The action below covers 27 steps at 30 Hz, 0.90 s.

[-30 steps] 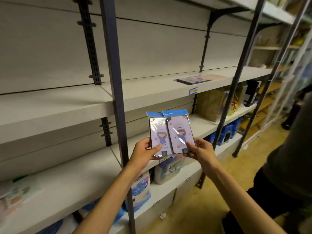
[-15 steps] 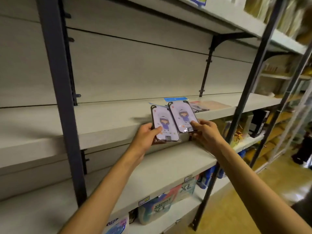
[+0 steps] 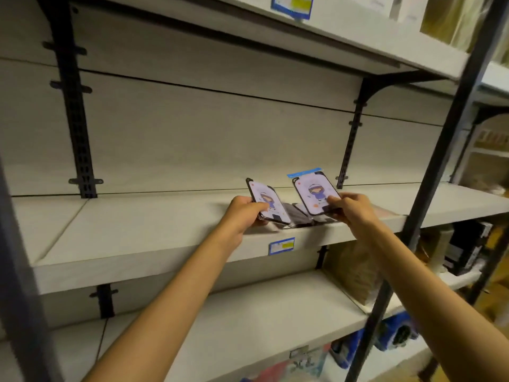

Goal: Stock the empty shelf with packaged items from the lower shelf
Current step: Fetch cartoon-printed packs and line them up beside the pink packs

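Two packaged phone cases with a cartoon figure are held over the pale shelf (image 3: 154, 235). My left hand (image 3: 242, 213) grips the left case (image 3: 265, 199) by its lower edge, tilted leftward. My right hand (image 3: 349, 209) pinches the right case (image 3: 315, 193), which has a blue header card at its top. The two cases are apart. Between and beneath them, dark flat packages (image 3: 297, 216) lie on the shelf near its front edge.
A blue and yellow price tag (image 3: 281, 246) sits on the shelf's front lip. A dark steel upright (image 3: 429, 194) stands just right of my right arm. Brown packages (image 3: 355, 271) fill the shelf below; blue packs (image 3: 396, 332) sit lower down. Another shelf (image 3: 330, 26) hangs overhead.
Both hands rose from the lower shelf level to the upper shelf with the cases. The cases, side by side before, have spread apart over the flat packages.
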### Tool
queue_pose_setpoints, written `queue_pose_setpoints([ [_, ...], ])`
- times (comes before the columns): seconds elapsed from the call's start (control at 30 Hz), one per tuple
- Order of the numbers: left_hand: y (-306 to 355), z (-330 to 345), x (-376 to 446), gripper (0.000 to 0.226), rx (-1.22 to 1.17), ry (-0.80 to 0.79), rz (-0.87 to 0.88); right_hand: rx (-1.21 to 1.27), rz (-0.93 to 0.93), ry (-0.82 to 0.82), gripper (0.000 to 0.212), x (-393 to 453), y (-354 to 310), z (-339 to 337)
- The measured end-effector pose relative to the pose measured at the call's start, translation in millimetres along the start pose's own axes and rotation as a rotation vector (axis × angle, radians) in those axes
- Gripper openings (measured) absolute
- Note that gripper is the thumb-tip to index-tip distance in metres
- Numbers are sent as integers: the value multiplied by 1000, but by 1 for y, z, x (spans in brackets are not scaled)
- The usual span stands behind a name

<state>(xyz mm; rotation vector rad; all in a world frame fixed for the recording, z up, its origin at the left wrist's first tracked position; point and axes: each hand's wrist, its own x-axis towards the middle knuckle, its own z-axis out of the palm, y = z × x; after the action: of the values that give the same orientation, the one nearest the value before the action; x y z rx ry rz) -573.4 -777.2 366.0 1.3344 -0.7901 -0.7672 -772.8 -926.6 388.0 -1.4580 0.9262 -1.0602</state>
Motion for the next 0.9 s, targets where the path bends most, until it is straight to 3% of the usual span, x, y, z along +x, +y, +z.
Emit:
queue_pose_setpoints([
  [0.33, -13, 51, 38, 16, 254, 161, -58, -281, -31, -39, 7, 67, 31, -25],
  [0.43, -15, 56, 42, 36, 506, 231, -2, -410, -81, -43, 18, 72, 37, -24],
  [0.63, -28, 63, 41, 36, 924, 264, 51, -706, -209, -6, 31, 74, 52, -25],
  [0.9, -41, 71, 37, 50, 1121, 317, 174, -689, -329, -7, 28, 70, 61, -32],
])
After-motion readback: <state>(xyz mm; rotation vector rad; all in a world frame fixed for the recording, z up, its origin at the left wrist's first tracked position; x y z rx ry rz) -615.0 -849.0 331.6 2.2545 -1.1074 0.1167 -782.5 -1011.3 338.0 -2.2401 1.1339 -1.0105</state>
